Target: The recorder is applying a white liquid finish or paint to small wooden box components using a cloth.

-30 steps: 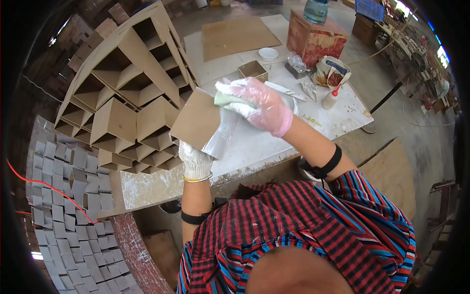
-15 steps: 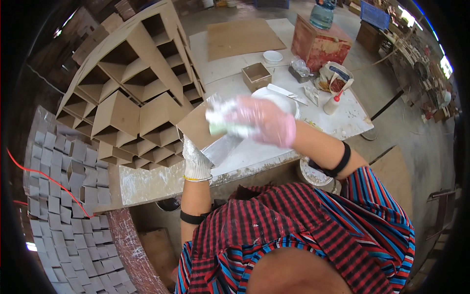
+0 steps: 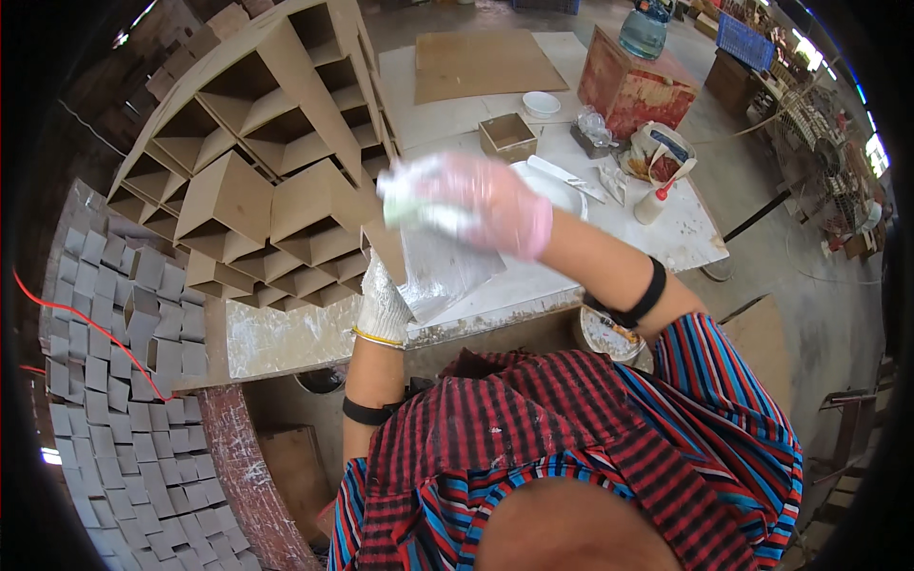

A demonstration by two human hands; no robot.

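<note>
My left hand (image 3: 384, 297), in a white knit glove with a yellow cuff edge, holds up a small brown open-ended box (image 3: 386, 249). Its fingers are hidden behind or inside the box. The box's side toward the right has a wet, shiny greyish-white coat. Above it, my right hand (image 3: 495, 205), in a thin pinkish glove, grips a white and pale green sponge-like pad (image 3: 400, 202), smeared by motion. The pad is at the box's upper side; whether it touches there cannot be made out.
Stacked brown boxes (image 3: 276, 124) rise at the left of the worktable (image 3: 666, 243). A white basin (image 3: 573, 202) with a flat scraper (image 3: 562, 176), a small box (image 3: 508, 138), a red-capped bottle (image 3: 652, 205) and a red crate (image 3: 633, 86) stand beyond. Grey boxes (image 3: 143, 381) fill the left.
My right hand and the pad have swept left and slightly up across the box. More of the box's wet, coated side shows now. My left hand still holds the box.
</note>
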